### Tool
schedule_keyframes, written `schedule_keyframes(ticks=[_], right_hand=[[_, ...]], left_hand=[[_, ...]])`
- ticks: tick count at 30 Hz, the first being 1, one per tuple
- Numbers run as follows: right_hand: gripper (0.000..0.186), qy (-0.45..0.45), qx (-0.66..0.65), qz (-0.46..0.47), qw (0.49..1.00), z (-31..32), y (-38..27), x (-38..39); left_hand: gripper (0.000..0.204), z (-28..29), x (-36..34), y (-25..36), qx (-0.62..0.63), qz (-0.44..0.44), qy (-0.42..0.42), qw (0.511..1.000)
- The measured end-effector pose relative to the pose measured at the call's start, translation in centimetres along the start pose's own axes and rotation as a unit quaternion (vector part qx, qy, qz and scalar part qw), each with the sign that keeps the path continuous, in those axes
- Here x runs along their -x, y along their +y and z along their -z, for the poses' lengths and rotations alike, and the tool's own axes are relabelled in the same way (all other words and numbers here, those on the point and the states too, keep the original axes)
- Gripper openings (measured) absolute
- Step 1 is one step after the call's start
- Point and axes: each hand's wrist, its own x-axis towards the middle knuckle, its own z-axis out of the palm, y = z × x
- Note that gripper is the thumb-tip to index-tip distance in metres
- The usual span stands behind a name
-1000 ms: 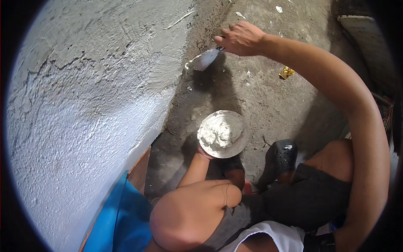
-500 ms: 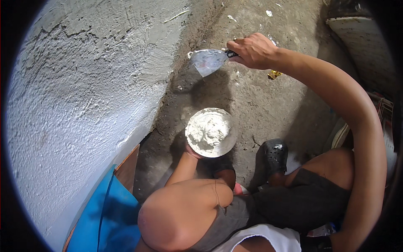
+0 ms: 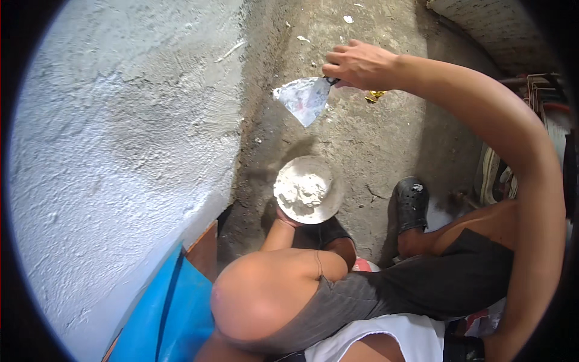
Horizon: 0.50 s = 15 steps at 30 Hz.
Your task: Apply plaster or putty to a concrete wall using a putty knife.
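scraper (image 3: 303, 100): flat, smeared; bowl (image 3: 329, 207): lumpy white paste (image 3: 301, 189); right hand (image 3: 363, 64) gripping scraper; left hand (image 3: 289, 219) supporting bowl

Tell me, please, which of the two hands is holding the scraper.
The right hand: it grips the scraper by its dark handle, while the left hand, partly hidden, holds the bowl of white paste.

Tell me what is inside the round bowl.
The bowl holds a lumpy mass of white paste, heaped toward its left side. The bottom beneath the paste is covered, so it cannot be seen.
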Motion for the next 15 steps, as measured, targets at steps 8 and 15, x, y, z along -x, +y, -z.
schedule_keyframes(ticks=[8,15], right_hand=[[0.016,-0.06,0.09,0.221,0.969,-1.4,-1.0,-4.6],[0.016,-0.095,0.06,0.211,0.971,2.8,-0.9,-8.1]], left_hand=[[0.072,-2.2,-0.5,0.4,0.0,-0.004,-0.009,1.0],[0.076,-1.9,-0.9,-1.1,-0.044,-0.018,-0.05,0.998]])
